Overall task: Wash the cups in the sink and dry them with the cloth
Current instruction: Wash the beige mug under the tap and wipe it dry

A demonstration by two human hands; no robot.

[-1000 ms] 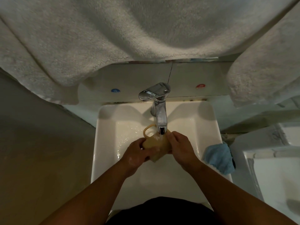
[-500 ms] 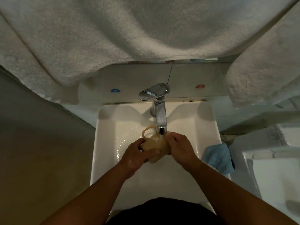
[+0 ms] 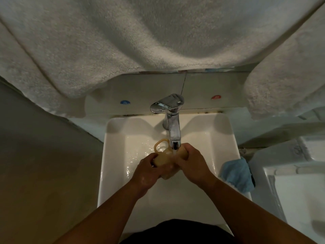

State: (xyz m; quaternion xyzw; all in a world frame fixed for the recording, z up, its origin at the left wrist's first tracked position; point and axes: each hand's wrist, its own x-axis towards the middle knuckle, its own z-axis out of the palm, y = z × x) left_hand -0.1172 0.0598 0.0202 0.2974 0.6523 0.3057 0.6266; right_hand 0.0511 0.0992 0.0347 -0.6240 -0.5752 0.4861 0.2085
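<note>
White basin, chrome tap, and one tan cup right under the spout.

Grey wall runs down the left, pale towels (image 3: pixel 123 41) hang across the top, and below them the tiled ledge shows a blue dot (image 3: pixel 125 102) and a red dot (image 3: pixel 216 97) either side of the tap (image 3: pixel 171 118). The sink (image 3: pixel 112 155) is wet, droplets shining on its floor. Left hand (image 3: pixel 147 175) curls round the lower side of the cup (image 3: pixel 162 158), handle loop poking up to the left of the spout; right hand (image 3: pixel 192 164) grips the cup's other side, fingers wrapped over it just beneath the spout's tip. So both hands clamp the cup between them, over the middle of the basin. Further right, a crumpled blue cloth (image 3: pixel 236 175) sits on the sink's right rim, well apart from the hands.
</note>
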